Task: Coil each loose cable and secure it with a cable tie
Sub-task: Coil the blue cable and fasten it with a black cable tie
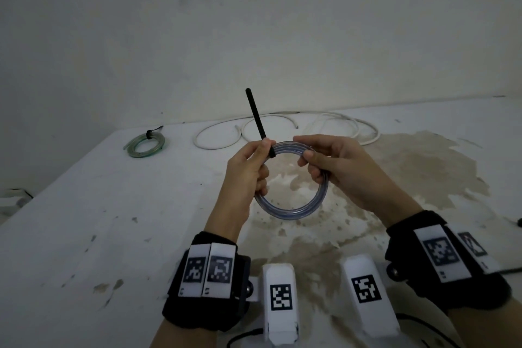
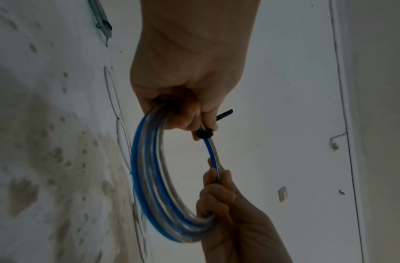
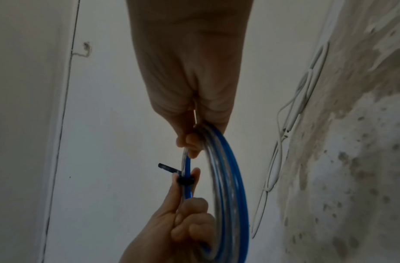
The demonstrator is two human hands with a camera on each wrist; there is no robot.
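Both hands hold a coil of clear tubing with a blue stripe (image 1: pixel 293 207) up above the table. My left hand (image 1: pixel 255 168) grips the coil's left side, its thumb beside the black cable tie (image 1: pixel 257 117) wrapped round the coil's top, whose long tail sticks up and to the left. My right hand (image 1: pixel 324 161) grips the coil's right side with curled fingers. In the left wrist view the coil (image 2: pixel 149 178) hangs between both hands, the tie's band (image 2: pixel 203 134) at the left fingertips. The right wrist view shows the coil (image 3: pixel 228 186) and the tie (image 3: pixel 185 180).
A green coil (image 1: pixel 144 143) bound with a black tie lies at the table's far left. Loose white cables (image 1: pixel 282 128) sprawl along the far edge by the wall. The white table (image 1: pixel 113 220) carries a large brownish stain (image 1: pixel 395 178) under and right of my hands.
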